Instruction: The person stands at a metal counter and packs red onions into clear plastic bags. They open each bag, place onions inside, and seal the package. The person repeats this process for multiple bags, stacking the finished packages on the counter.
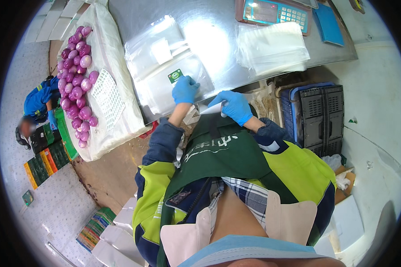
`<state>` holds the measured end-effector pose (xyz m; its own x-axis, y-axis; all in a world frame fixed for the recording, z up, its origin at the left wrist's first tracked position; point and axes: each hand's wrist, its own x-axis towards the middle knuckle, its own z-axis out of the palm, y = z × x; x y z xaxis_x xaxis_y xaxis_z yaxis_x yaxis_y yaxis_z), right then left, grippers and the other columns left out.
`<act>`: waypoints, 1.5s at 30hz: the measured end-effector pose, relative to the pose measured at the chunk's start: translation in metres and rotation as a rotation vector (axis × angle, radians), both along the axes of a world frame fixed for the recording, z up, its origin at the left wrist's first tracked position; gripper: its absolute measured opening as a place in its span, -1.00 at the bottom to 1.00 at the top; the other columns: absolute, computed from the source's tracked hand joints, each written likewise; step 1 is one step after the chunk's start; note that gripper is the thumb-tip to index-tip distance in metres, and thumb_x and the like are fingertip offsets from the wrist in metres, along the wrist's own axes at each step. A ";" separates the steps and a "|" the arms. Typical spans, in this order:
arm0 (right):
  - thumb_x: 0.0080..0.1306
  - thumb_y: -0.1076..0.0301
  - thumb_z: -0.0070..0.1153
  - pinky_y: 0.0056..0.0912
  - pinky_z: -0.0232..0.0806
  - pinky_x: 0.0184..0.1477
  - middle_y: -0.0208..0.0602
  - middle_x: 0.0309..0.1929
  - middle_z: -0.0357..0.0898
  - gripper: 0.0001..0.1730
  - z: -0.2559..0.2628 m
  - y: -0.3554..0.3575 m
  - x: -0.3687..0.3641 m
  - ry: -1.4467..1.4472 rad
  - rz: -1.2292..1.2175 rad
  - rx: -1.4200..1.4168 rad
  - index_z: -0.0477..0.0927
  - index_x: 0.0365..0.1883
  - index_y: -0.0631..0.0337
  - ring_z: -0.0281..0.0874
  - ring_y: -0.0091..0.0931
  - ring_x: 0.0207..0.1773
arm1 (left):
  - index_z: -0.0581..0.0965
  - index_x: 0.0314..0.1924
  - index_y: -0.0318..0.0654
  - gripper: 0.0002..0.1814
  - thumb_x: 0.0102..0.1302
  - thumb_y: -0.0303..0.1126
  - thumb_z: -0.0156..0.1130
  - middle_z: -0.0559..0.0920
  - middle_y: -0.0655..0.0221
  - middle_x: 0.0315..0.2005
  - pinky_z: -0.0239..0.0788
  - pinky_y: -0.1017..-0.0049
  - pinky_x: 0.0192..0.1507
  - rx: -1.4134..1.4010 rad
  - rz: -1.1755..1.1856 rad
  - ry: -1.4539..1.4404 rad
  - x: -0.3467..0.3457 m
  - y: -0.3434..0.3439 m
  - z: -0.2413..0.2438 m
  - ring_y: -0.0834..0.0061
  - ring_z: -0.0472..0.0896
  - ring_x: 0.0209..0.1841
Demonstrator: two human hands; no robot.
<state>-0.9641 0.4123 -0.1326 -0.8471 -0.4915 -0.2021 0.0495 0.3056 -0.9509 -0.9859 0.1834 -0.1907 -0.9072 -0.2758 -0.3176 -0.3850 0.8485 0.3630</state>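
My left hand (183,89), in a blue glove, rests on a stack of clear plastic bags (157,93) with its fingertips at a green label (175,76). The label lies on the top bag; whether the fingers pinch or press it cannot be made out. My right hand (232,106), also gloved in blue, holds a curled strip of white paper (214,109) just off the table's near edge. A small white sheet (161,51) lies on the bags farther back.
The steel table (217,76) also bears more clear bags (272,46), a weighing scale (274,13) and a blue folder (329,25). At left, red onions (77,83) and a label sheet (107,96) lie on white sacking (120,123). A person (38,103) is beyond. Crates (320,116) stand right.
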 end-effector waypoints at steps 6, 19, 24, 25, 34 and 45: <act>0.06 0.62 0.06 -0.35 0.49 -0.09 -0.29 -0.07 0.70 -0.65 0.016 -0.013 -0.005 0.091 -0.052 -0.111 0.72 -0.21 0.15 0.65 -0.33 -0.17 | 0.64 -0.02 -0.08 -0.68 0.19 -0.32 0.30 0.66 0.14 -0.14 0.47 0.25 -0.12 -0.046 -0.088 0.351 -0.055 -0.091 0.030 0.18 0.64 -0.24; 0.13 0.14 0.41 -0.35 0.46 -0.25 -0.06 -0.35 0.69 -0.58 -0.026 -0.018 -0.003 -0.288 -0.159 0.115 0.65 -0.22 0.31 0.66 -0.34 -0.35 | 0.65 -0.27 -0.33 -0.94 0.26 -0.57 0.27 0.70 0.33 -0.42 0.47 0.57 -0.35 0.596 -0.061 0.444 0.020 -0.045 0.105 0.61 0.60 -0.44; 0.04 0.32 0.38 -0.32 0.44 -0.06 -0.21 -0.21 0.71 -0.75 -0.025 -0.001 -0.003 -0.141 -0.091 -0.015 0.73 -0.29 0.16 0.63 -0.32 -0.19 | 0.57 -0.18 -0.24 -0.59 0.07 -0.18 0.52 0.66 0.23 -0.38 0.49 0.32 -0.19 0.038 0.003 0.226 -0.015 -0.074 0.020 0.29 0.64 -0.28; 0.02 0.37 0.37 -0.32 0.44 -0.02 -0.26 -0.17 0.71 -0.76 -0.015 -0.002 -0.006 -0.016 -0.027 -0.015 0.75 -0.29 0.13 0.62 -0.32 -0.15 | 0.53 -0.11 -0.23 -0.46 0.00 -0.10 0.55 0.61 0.23 -0.20 0.46 0.21 -0.10 -0.202 -0.024 0.091 -0.016 -0.063 0.019 0.18 0.58 -0.12; 0.14 0.55 0.15 -0.34 0.53 -0.08 -0.23 -0.03 0.68 -0.71 -0.012 -0.017 -0.003 0.174 -0.065 -0.211 0.75 -0.20 0.06 0.68 -0.25 -0.15 | 0.59 -0.20 -0.13 -0.63 0.00 -0.18 0.45 0.54 0.20 -0.21 0.43 0.21 -0.10 0.007 0.002 0.220 0.003 0.019 0.004 0.10 0.57 -0.13; 0.20 0.43 0.21 -0.38 0.44 -0.17 -0.35 -0.21 0.72 -0.70 0.012 -0.029 -0.006 0.041 -0.177 -0.264 0.72 -0.08 0.09 0.62 -0.46 -0.21 | 0.51 0.12 -0.26 -0.65 0.33 -0.48 0.14 0.58 0.06 0.05 0.50 0.30 -0.12 -0.280 -0.131 0.782 -0.069 -0.078 0.062 0.15 0.61 -0.08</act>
